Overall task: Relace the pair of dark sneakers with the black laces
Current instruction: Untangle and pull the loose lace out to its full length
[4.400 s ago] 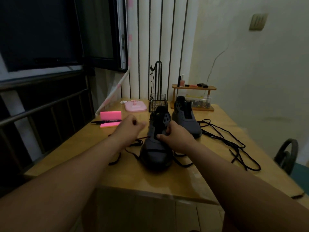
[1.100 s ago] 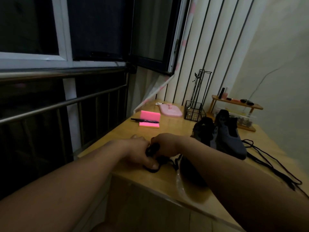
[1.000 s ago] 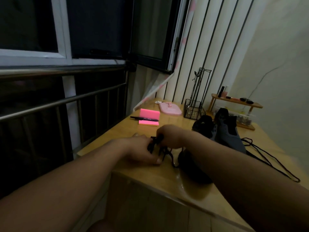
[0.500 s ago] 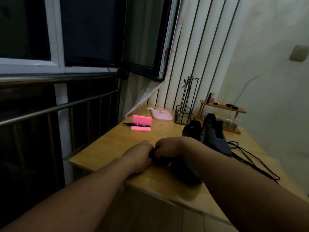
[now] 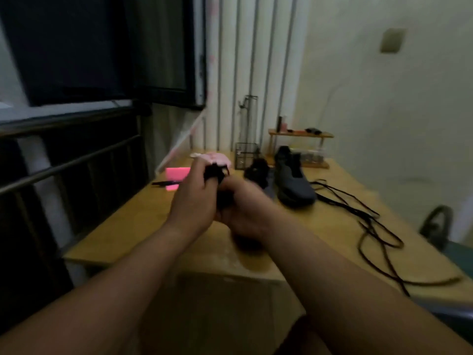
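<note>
Left hand (image 5: 194,203) and right hand (image 5: 242,213) together gripped a bunched black lace (image 5: 214,172); near sneaker (image 5: 256,172) and far sneaker (image 5: 294,187) both looked unlaced, second lace (image 5: 371,226) lying loose, so lacing remained.

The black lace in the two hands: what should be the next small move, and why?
Probably to pull one end free of the bunch and bring it to the near sneaker. The left hand and right hand both grip the black lace as a tangled bunch above the table, and that sneaker lies just behind them. Blur hides its eyelets.
</note>
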Demonstrator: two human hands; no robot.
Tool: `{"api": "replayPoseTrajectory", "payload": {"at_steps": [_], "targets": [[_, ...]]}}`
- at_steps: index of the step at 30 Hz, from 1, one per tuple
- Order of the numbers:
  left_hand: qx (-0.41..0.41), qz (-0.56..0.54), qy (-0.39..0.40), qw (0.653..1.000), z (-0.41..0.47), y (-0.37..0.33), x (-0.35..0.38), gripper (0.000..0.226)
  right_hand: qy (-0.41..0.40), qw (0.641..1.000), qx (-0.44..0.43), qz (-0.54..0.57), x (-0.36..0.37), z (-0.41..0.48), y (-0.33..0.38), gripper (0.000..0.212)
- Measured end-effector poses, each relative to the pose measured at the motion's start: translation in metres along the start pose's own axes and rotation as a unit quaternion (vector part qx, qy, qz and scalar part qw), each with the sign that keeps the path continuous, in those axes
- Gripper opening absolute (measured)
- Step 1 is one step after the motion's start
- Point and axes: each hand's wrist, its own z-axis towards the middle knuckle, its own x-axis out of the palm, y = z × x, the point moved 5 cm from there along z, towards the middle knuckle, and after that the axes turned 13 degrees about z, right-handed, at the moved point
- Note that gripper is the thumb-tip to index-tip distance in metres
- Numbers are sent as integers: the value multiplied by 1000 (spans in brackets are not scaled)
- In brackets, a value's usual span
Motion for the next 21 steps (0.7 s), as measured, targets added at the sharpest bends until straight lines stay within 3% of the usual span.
{"api": "replayPoseTrajectory", "payload": {"at_steps": [2, 4, 7, 9, 11, 16, 21], "targets": [[98, 39, 12, 994, 7, -50, 22, 13, 26, 996, -28, 75, -14, -43, 41, 51], [177, 74, 70, 979, 4, -101, 70, 13, -22, 993, -89, 71, -46, -87, 82, 45], [232, 3, 204, 951, -28, -177, 146, 23, -174, 968, -172, 54, -109, -156, 126, 35], [253, -80, 328, 907, -63, -219, 186, 45, -266, 939, -208, 60, -158, -216, 139, 25], [294, -95, 391, 867, -96, -251, 214, 61, -358, 902, -236, 41, -204, -282, 144, 16], [311, -115, 366, 869, -142, -292, 267, 27, -583, 768, -249, -90, -300, -429, 115, 13], [348, -116, 405, 837, -183, -312, 303, 20, -654, 710, -138, -224, -381, -486, 54, 11]]}}
